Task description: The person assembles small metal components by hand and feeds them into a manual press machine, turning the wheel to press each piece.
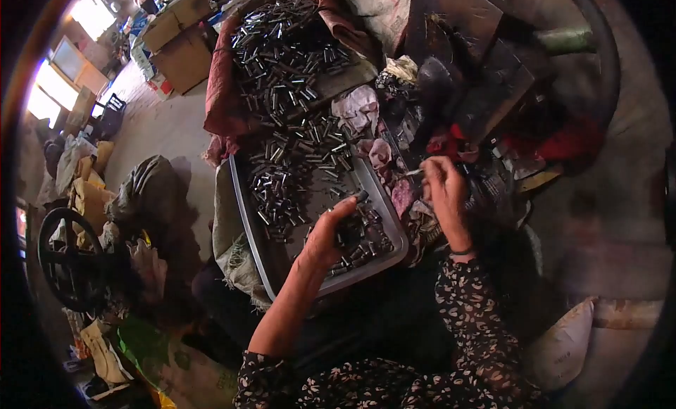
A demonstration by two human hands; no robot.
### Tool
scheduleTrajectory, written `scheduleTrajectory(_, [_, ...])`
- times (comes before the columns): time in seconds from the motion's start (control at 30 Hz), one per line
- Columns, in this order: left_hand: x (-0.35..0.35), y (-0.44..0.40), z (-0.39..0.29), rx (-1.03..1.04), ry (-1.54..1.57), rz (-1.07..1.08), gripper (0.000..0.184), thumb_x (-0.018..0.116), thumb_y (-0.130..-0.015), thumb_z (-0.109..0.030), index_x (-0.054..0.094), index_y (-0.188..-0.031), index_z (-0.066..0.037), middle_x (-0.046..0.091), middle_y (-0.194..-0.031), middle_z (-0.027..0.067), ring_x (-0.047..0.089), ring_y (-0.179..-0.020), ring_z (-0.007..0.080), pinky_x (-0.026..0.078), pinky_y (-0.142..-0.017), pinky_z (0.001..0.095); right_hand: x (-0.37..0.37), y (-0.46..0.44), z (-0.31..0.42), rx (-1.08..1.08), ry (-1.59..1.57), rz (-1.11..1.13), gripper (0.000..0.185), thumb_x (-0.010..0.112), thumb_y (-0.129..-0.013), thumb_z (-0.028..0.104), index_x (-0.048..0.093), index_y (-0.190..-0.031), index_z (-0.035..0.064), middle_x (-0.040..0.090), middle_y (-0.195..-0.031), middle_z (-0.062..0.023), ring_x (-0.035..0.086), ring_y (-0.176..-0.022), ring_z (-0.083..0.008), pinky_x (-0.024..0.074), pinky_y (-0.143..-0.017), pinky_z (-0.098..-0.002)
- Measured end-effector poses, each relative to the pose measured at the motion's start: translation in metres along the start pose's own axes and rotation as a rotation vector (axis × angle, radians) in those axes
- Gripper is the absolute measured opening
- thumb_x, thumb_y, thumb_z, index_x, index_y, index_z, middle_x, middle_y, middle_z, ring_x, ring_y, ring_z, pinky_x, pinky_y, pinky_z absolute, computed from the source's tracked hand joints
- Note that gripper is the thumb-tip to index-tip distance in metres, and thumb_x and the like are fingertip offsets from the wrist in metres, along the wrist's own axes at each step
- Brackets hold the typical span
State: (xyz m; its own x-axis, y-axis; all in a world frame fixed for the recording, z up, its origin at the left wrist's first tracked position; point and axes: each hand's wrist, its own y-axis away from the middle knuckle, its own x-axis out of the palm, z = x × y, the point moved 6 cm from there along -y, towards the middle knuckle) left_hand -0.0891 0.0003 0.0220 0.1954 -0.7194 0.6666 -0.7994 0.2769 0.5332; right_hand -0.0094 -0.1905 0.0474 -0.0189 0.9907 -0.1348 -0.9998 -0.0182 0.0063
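Over the front part of a grey plastic tray (400, 234), my left hand (329, 229) is closed, with a small dark piece (361, 196) at its fingertips. Many small metal pins (273, 191) lie in the tray, and more are heaped in a reddish sack (221, 92) behind it. Darker pieces (366, 250) lie in the tray's near right corner, partly under my left hand. To the right of the tray, my right hand (443, 187) pinches a thin, pale, stick-like item (414, 172) that points left.
Crumpled rags (358, 108) lie right of the tray. A dark metal machine (486, 64) stands at the upper right, with red cloth (570, 143) below it. At left are a black handwheel (70, 258), a grey sack (149, 187) and cardboard boxes (182, 57).
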Motion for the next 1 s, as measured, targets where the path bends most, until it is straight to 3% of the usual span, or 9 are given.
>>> scheduleTrajectory(0.07, [0.009,0.0,0.003,-0.038,0.022,-0.022,0.023,0.057,-0.081,-0.022,0.056,-0.098,-0.006,0.059,-0.079,0.001,0.058,-0.071,0.014,0.048,-0.064,0.0261,-0.007,0.004,0.037,-0.521,0.808,-0.192,0.014,0.052,-0.086,0.018,0.053,-0.09,0.0046,0.055,-0.065,-0.0109,0.055,-0.06,-0.0305,0.0423,-0.052,-0.0347])
scheduleTrajectory(0.17, [0.02,-0.007,0.006,-0.007,0.016,-0.014,0.022,0.059,-0.08,-0.021,0.056,-0.096,-0.005,0.06,-0.079,0.002,0.058,-0.069,0.0147,0.048,-0.064,0.0269,-0.002,-0.004,0.01,-0.597,0.667,-0.096,0.015,0.051,-0.084,0.017,0.052,-0.09,0.0028,0.054,-0.068,-0.0176,0.051,-0.067,-0.0422,0.0417,-0.055,-0.0421])
scheduleTrajectory(0.2, [0.02,-0.01,0.008,0.014,-0.073,-0.025,0.023,0.059,-0.08,-0.02,0.057,-0.096,-0.004,0.06,-0.079,0.0022,0.058,-0.068,0.0142,0.048,-0.063,0.0267,0.0,0.002,0.023,-0.542,0.649,-0.104,0.015,0.051,-0.086,0.018,0.053,-0.087,0.0033,0.053,-0.061,-0.0101,0.055,-0.059,-0.0303,0.042,-0.052,-0.0358])
scheduleTrajectory(0.23, [0.023,-0.013,0.008,0.037,-0.164,-0.036,0.024,0.059,-0.08,-0.019,0.057,-0.097,-0.003,0.06,-0.079,0.0024,0.058,-0.067,0.0138,0.047,-0.062,0.0265,0.002,0.006,0.028,-0.541,0.646,-0.099,0.015,0.051,-0.086,0.018,0.053,-0.087,0.0033,0.053,-0.061,-0.0101,0.055,-0.059,-0.0303,0.042,-0.052,-0.0358])
scheduleTrajectory(0.3, [0.028,-0.015,0.007,0.07,-0.222,-0.075,0.026,0.06,-0.08,-0.018,0.058,-0.099,-0.001,0.06,-0.078,0.0033,0.056,-0.063,0.0114,0.045,-0.057,0.0242,0.008,0.005,0.012,-0.102,0.212,0.083,0.018,0.05,-0.088,0.019,0.055,-0.09,0.0019,0.061,-0.076,-0.0086,0.057,-0.067,-0.0168,0.0437,-0.06,-0.0305])
scheduleTrajectory(0.33, [0.031,-0.016,0.006,0.102,-0.261,-0.06,0.027,0.06,-0.08,-0.018,0.059,-0.1,0.0,0.06,-0.077,0.0034,0.055,-0.061,0.0101,0.044,-0.055,0.023,0.014,0.011,0.017,-0.074,0.182,0.106,0.02,0.049,-0.089,0.02,0.057,-0.091,0.0007,0.061,-0.076,-0.0041,0.052,-0.07,-0.0082,0.0424,-0.062,-0.0254])
scheduleTrajectory(0.77, [-0.009,0.04,-0.028,0.246,-0.549,-0.22,0.027,0.063,-0.078,-0.021,0.061,-0.095,0.0,0.06,-0.072,0.0026,0.052,-0.059,0.0067,0.041,-0.052,0.0221,0.099,0.047,0.03,-0.073,0.051,0.349,0.021,0.051,-0.088,0.021,0.058,-0.09,0.0015,0.059,-0.075,-0.003,0.052,-0.068,-0.0093,0.0416,-0.062,-0.0244])
scheduleTrajectory(0.87, [-0.028,0.056,-0.035,0.309,-0.484,-0.255,0.027,0.062,-0.079,-0.021,0.06,-0.097,-0.001,0.057,-0.067,0.0019,0.051,-0.056,0.0088,0.042,-0.051,0.0232,0.117,0.056,0.051,-0.388,0.135,0.329,0.02,0.05,-0.089,0.021,0.059,-0.099,0.0065,0.054,-0.071,-0.0017,0.052,-0.065,-0.0076,0.0423,-0.061,-0.0219])
scheduleTrajectory(1.0, [-0.078,0.098,-0.072,0.517,-0.317,-0.406,0.028,0.06,-0.08,-0.023,0.058,-0.098,-0.002,0.058,-0.07,0.0028,0.054,-0.055,0.011,0.046,-0.049,0.0235,0.107,0.062,0.063,-0.146,-0.067,0.331,0.021,0.05,-0.089,0.02,0.057,-0.101,0.0051,0.054,-0.071,-0.0011,0.049,-0.06,-0.0054,0.0398,-0.054,-0.0196])
